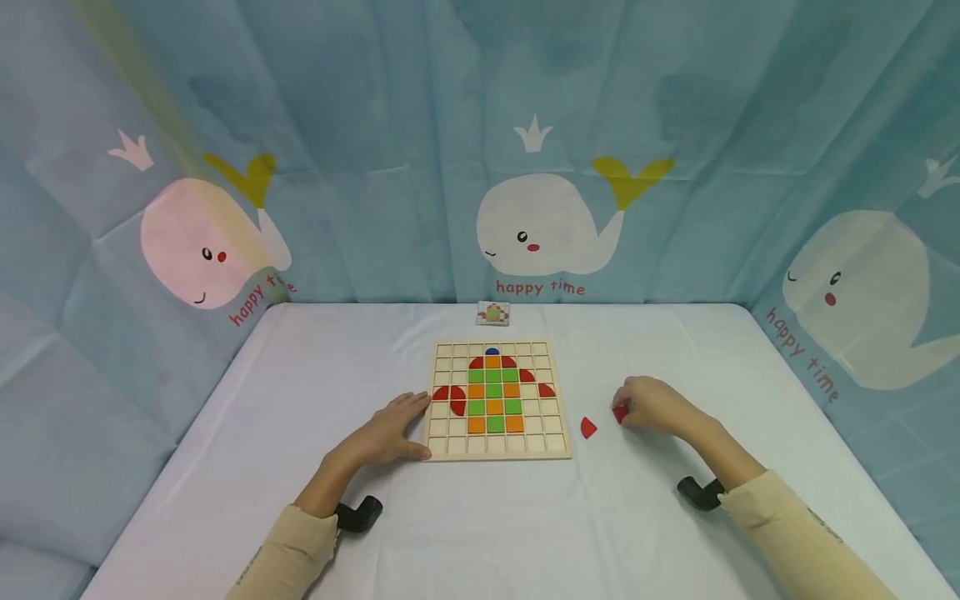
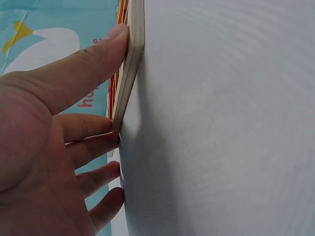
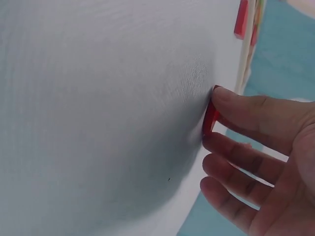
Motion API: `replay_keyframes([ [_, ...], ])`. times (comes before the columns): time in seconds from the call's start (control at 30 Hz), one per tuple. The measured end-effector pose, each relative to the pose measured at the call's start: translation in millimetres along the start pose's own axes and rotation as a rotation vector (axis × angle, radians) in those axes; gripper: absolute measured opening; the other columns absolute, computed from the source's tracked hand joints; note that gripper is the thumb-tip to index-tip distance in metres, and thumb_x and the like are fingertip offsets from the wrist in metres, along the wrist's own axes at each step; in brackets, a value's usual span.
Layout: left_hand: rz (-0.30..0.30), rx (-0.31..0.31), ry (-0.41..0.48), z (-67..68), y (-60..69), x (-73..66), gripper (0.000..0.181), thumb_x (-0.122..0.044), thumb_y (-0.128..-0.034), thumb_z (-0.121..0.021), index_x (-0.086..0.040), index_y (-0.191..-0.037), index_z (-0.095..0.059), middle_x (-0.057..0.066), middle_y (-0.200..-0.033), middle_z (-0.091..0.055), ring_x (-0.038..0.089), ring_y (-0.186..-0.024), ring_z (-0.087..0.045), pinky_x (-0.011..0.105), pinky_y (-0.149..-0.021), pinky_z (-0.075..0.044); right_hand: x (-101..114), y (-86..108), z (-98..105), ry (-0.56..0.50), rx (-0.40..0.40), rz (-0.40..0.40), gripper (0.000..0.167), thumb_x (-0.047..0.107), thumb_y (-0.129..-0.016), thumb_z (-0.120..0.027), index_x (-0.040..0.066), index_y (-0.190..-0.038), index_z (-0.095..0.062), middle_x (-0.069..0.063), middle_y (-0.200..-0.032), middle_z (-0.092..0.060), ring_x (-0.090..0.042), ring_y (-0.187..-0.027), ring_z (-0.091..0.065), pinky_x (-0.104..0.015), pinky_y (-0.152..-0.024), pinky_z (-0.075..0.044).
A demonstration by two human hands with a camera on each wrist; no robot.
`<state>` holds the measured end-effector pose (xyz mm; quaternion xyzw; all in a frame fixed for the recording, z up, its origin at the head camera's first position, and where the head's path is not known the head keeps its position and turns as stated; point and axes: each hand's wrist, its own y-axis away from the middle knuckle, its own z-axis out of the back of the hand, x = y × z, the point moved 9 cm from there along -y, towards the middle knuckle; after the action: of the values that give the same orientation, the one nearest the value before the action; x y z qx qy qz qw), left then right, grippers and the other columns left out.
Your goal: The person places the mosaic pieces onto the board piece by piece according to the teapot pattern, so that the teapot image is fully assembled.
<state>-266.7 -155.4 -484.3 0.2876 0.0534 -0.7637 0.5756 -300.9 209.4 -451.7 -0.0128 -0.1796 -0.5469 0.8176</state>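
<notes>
A square wooden grid board [image 1: 496, 457] lies on the table, its cells partly filled with green, orange, red and blue pieces. My left hand [image 1: 388, 429] rests at the board's left edge, thumb and fingertips touching it, fingers fairly straight. To the right of the board, my right hand [image 1: 656, 406] pinches a red quarter-circle piece [image 3: 210, 117] between thumb and forefinger, at the table surface. Another red quarter-circle piece [image 1: 588, 427] lies loose between that hand and the board. In the right wrist view, the remaining fingers are slightly bent below the piece.
A small picture card [image 1: 492, 313] lies behind the board near the table's back edge. The white tablecloth [image 1: 480, 525] covers the table. Blue curtains [image 1: 375, 167] with whale prints stand around the back and sides. A dark band with a protruding part sits at each wrist.
</notes>
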Motion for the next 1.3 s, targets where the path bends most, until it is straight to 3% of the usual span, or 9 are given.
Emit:
replay_keyframes([
  [0.2, -0.01, 0.003, 0.002, -0.3, 0.1, 0.3, 0.092, -0.032, -0.0762, -0.082, -0.006, -0.151, -0.034, 0.013, -0.159, -0.031, 0.04, -0.149, -0.019, 0.064, -0.116, -0.021, 4.2, -0.3, 1.0, 0.026, -0.015, 0.042, 0.021, 0.006, -0.077, -0.078, 0.005, -0.097, -0.074, 0.0, -0.086, -0.064, -0.013, -0.078, -0.056, -0.032, -0.072, -0.052],
  [0.67, -0.004, 0.004, 0.012, 1.0, 1.9, -2.5, 0.092, -0.029, -0.0751, -0.083, -0.005, -0.15, -0.035, 0.016, -0.158, -0.032, 0.04, -0.148, -0.02, 0.064, -0.116, -0.022, 11.1, -4.8, 0.7, 0.009, 0.0, 0.048, 0.018, 0.013, -0.08, -0.078, 0.008, -0.096, -0.072, 0.001, -0.086, -0.063, -0.013, -0.078, -0.055, -0.031, -0.072, -0.052],
  [1.0, -0.001, -0.003, 0.016, 3.6, 1.9, -3.1, 0.092, -0.029, -0.0751, -0.082, -0.005, -0.151, -0.035, 0.016, -0.158, -0.032, 0.04, -0.149, -0.019, 0.065, -0.116, -0.02, 44.2, -29.5, 0.4, -0.011, -0.019, 0.062, 0.023, 0.019, -0.081, -0.078, 0.009, -0.101, -0.074, 0.002, -0.085, -0.062, -0.012, -0.076, -0.052, -0.026, -0.069, -0.049],
  [1.3, 0.016, -0.003, 0.023, 1.0, 2.7, -2.2, 0.092, -0.029, -0.0747, -0.083, -0.007, -0.151, -0.036, 0.013, -0.158, -0.032, 0.039, -0.149, -0.02, 0.064, -0.116, -0.023, 74.5, -45.8, -6.9, -0.004, 0.008, 0.143, 0.023, 0.02, -0.082, -0.078, 0.01, -0.102, -0.074, 0.002, -0.087, -0.063, -0.011, -0.076, -0.052, -0.025, -0.071, -0.049],
])
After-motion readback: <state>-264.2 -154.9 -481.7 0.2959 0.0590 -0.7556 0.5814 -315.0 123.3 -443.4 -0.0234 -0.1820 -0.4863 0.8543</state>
